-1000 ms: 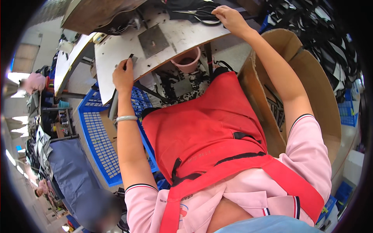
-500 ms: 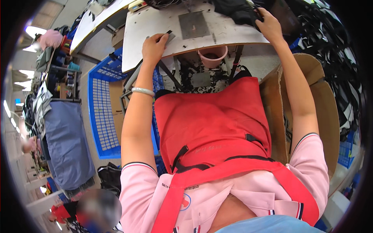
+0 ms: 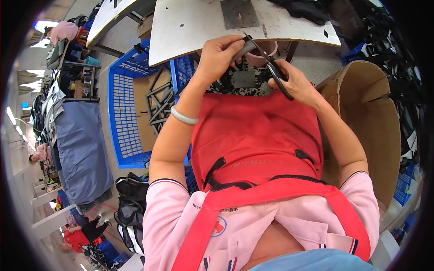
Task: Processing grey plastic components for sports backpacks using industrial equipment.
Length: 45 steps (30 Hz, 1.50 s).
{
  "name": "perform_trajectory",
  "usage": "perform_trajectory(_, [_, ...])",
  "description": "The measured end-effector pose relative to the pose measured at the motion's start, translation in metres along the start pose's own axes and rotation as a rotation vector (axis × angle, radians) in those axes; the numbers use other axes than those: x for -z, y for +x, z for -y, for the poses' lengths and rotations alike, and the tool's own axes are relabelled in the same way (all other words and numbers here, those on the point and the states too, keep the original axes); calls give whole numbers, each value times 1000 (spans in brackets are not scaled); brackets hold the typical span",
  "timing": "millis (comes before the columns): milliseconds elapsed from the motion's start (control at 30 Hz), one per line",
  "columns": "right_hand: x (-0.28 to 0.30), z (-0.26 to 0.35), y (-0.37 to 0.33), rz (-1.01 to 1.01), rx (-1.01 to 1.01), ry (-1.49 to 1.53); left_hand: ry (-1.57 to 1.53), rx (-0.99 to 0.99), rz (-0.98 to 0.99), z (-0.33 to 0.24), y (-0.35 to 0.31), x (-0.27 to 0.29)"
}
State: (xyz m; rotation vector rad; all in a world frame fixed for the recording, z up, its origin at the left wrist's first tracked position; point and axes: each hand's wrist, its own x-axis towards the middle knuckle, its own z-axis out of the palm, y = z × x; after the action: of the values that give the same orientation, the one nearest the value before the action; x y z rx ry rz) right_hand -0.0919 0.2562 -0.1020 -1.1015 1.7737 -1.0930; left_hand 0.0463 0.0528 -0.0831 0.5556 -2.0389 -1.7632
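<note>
My left hand (image 3: 218,56) is closed around a small grey tool (image 3: 243,46) just below the edge of the white worktable (image 3: 190,27). My right hand (image 3: 294,82) pinches a narrow black strap (image 3: 273,70). The strap runs slanted from the tool's tip down past my right fingers. Both hands are close together above my red apron (image 3: 257,135). A pale bangle (image 3: 183,117) sits on my left wrist.
A grey metal plate (image 3: 238,13) and black fabric (image 3: 303,8) lie on the table, with a pink cup (image 3: 266,49) under its edge. A blue crate (image 3: 129,104) holding cardboard and black straps stands at left, a large cardboard box (image 3: 370,122) at right. Other people work far left.
Both hands have come back from the tabletop to in front of my chest. The left now grips the grey tool, and the right brought the black strap with it.
</note>
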Motion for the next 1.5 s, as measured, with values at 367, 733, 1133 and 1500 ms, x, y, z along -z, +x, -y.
perform_trajectory(367, [51,-11,45,-283,168,-26,92,-6,-66,-9,5,16])
perform_trajectory(733, [150,-75,157,-944,404,-828,755,-402,-357,-55,91,47])
perform_trajectory(1133, [81,-41,110,-676,703,-481,413,-87,70,-55,78,34])
perform_trajectory(1500, [18,12,10,-314,131,489,497,15,403,-27,-1,3])
